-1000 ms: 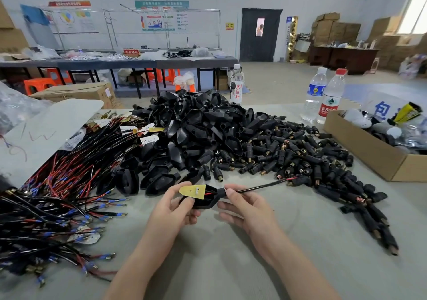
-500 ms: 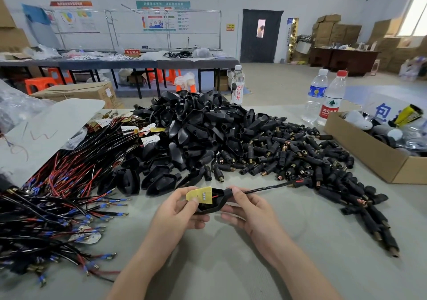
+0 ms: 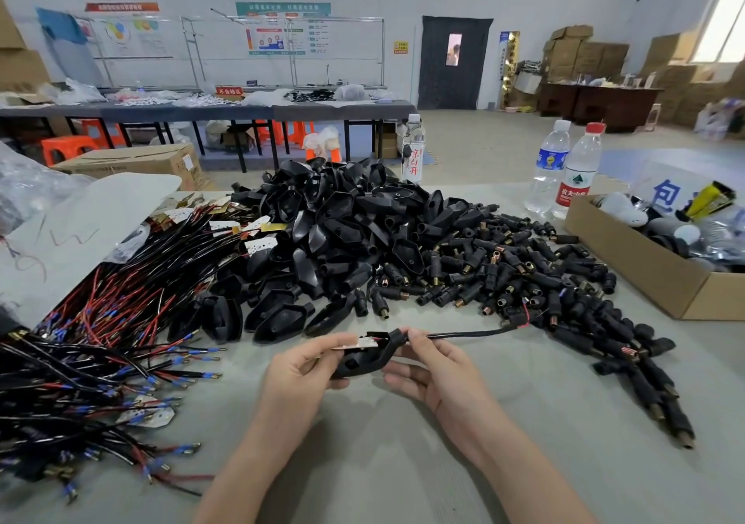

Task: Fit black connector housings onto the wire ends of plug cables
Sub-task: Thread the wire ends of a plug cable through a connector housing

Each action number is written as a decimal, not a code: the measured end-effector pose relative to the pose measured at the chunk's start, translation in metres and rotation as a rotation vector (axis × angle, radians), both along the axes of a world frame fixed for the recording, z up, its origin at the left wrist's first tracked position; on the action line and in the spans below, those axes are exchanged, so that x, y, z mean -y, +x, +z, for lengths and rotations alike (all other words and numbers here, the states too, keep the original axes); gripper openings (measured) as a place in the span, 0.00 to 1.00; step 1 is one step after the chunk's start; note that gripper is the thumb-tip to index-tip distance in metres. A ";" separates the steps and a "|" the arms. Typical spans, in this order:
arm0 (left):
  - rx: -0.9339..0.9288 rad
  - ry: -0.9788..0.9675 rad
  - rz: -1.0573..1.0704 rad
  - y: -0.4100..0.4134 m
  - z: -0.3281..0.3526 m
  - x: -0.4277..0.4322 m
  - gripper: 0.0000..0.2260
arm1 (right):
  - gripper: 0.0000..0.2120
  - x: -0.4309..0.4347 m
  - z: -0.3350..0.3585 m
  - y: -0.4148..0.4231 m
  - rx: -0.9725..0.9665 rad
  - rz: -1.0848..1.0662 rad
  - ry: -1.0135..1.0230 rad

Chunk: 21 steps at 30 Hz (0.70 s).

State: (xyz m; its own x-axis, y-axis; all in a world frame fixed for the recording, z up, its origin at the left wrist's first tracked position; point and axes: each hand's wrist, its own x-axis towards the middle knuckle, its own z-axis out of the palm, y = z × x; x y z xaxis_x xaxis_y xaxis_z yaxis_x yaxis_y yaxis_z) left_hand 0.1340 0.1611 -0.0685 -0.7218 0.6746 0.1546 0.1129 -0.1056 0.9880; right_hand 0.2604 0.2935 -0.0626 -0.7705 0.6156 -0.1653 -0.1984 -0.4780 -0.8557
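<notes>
Left hand (image 3: 298, 370): gripped housing (image 3: 363, 360), near centre. Right hand (image 3: 435, 370): pinched cable (image 3: 463, 335) at the housing neck. Cable tail: ran right into connectors (image 3: 524, 277). Risk: tail could snag there; a tug might draw the wires out.

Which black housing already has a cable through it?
The housing held in the left hand, its cable pinched by the right hand; those in the pile lie empty.

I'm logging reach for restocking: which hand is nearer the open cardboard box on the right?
Right. The right hand pinches the cable beside the housing, left of the cardboard box; the left hand grips the housing farther left, beyond the right hand.
</notes>
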 end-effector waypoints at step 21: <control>0.230 0.004 -0.084 0.000 0.001 0.001 0.14 | 0.10 0.001 0.000 0.000 -0.009 -0.044 0.080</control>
State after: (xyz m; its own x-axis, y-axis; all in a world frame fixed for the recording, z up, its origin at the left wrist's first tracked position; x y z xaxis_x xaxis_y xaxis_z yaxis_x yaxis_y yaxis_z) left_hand 0.1337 0.1602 -0.0680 -0.6800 0.7332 -0.0048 -0.1244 -0.1089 0.9862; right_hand 0.2605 0.2923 -0.0625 -0.7440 0.6596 -0.1070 -0.2257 -0.3987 -0.8889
